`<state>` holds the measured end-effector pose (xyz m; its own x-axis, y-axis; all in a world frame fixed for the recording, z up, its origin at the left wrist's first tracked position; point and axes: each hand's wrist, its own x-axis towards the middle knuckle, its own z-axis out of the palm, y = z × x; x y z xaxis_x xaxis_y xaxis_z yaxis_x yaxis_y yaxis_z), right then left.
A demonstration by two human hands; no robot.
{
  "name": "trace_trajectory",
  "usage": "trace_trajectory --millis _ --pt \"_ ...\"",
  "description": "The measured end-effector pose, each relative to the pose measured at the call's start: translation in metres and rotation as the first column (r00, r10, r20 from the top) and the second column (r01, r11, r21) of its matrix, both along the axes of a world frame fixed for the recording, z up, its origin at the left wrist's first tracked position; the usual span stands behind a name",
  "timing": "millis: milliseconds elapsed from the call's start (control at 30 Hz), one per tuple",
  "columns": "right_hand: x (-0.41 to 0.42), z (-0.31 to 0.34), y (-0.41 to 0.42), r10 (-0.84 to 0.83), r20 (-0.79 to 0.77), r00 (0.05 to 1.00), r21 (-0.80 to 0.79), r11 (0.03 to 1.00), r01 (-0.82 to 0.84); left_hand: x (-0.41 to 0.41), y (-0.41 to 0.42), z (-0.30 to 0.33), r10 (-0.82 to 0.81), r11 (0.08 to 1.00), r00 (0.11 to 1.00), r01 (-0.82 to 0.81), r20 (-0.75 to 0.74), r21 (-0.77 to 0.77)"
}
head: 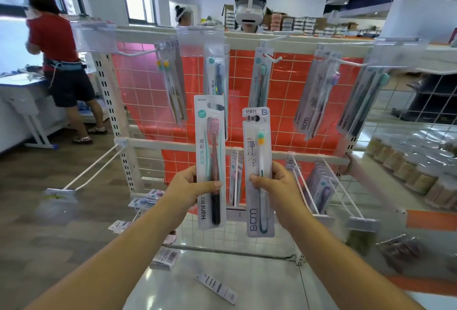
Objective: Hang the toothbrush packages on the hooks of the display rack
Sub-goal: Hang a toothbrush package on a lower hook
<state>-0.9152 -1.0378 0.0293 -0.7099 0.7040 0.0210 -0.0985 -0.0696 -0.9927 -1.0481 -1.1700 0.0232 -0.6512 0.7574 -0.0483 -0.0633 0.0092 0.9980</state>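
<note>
My left grip (190,187) pinches the pink toothbrush package (210,161) upright at its lower half; my right grip (277,184) pinches the green toothbrush package (259,173) likewise. Both sit just before the display rack (173,145), below its upper hooks (273,58) already carrying hanging packages (259,79). Loose packages (217,287) lie on the shelf below.

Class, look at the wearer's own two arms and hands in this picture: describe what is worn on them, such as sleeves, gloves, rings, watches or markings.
Both forearms are bare as far as the frame shows; no sleeve edge is visible. The left hand and right hand wear no gloves. No ring, watch, bracelet or marking shows on either hand or wrist. The nails are short and look unpainted.
</note>
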Motion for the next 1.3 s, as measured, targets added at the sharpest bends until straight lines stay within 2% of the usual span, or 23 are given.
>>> trace_trajectory --millis 300,667,1300 --pt "-0.002 0.003 -0.004 -0.001 0.000 1.000 -0.010 1.000 0.001 -0.001 -0.006 0.001 0.021 0.999 0.999 -0.022 -0.029 -0.033" --pt "-0.002 -0.003 -0.001 0.011 -0.010 1.000 -0.024 1.000 -0.011 -0.003 -0.002 -0.002 0.026 1.000 0.999 -0.025 0.019 -0.009" --pt "-0.005 -0.014 0.016 -0.064 0.035 0.997 -0.005 0.998 0.064 -0.012 0.012 -0.008 0.038 0.999 0.998 -0.037 0.055 -0.022"
